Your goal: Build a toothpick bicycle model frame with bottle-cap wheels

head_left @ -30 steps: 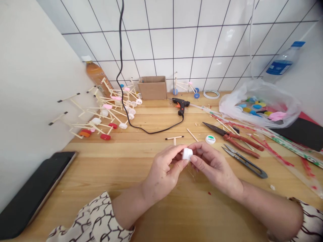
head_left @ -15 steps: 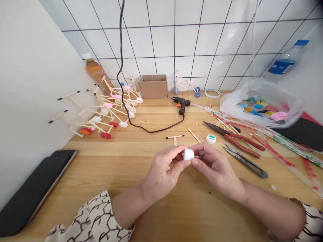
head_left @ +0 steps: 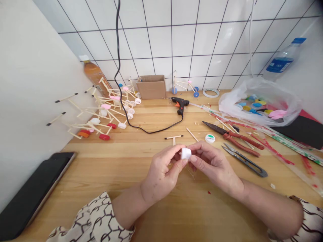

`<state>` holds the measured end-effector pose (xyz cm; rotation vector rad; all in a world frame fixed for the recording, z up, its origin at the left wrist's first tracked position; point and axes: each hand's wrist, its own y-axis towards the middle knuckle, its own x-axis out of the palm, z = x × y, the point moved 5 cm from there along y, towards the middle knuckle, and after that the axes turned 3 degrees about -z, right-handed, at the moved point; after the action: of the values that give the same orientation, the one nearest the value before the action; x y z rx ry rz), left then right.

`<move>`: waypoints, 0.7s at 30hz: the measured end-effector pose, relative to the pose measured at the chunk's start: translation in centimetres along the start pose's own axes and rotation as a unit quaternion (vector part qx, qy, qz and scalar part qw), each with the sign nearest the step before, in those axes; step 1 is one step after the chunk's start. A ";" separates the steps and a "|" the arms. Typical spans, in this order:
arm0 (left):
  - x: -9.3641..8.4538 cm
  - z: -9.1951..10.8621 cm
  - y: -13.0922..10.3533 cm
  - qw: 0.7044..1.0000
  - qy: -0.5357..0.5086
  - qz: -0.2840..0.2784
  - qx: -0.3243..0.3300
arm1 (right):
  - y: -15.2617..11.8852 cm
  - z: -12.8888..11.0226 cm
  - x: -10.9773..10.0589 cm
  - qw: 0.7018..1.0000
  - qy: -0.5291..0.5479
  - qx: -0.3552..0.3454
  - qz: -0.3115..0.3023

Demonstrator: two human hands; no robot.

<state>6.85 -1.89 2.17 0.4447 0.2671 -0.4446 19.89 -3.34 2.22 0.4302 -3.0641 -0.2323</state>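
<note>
A white bottle cap (head_left: 186, 153) is pinched between the fingertips of both hands, above the middle of the table. My left hand (head_left: 163, 169) closes on its left side with thumb and forefinger. From the right, my right hand (head_left: 218, 168) is closed too, its thumb tip against the cap's edge; its curled fingers hide what lies behind. Just beyond the hands are a T-shaped stick piece (head_left: 174, 137) with dark ends, a loose wooden stick (head_left: 192, 134) and a white cap with a green mark (head_left: 210, 138).
To the right lie red-handled pliers (head_left: 233, 137) and thread snips (head_left: 244, 161). A glue gun (head_left: 179, 104) with a black cord rests farther back. Stick models with cap wheels (head_left: 101, 114) crowd the left; a plastic bag of caps (head_left: 259, 104) stands back right. A phone (head_left: 37, 191) lies left.
The cap has shifted slightly left and turned a little in my fingers. A stick end seen to its right before is now hidden. The whole view has moved slightly.
</note>
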 end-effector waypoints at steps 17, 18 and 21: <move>0.0 1.3 -0.4 0.995 0.062 0.002 0.074 | -0.3 -0.1 0.1 1.000 -0.009 -0.001 0.016; -0.1 1.4 -0.4 0.994 0.075 0.001 0.081 | -0.3 0.0 0.1 1.000 -0.005 -0.002 0.016; -0.2 1.5 -0.2 0.989 0.106 0.009 0.098 | -0.3 0.2 0.1 1.000 0.011 -0.004 0.015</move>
<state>6.77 -2.74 3.51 0.6888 0.4276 -0.4077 19.83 -3.62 2.03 0.3850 -3.0446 -0.2372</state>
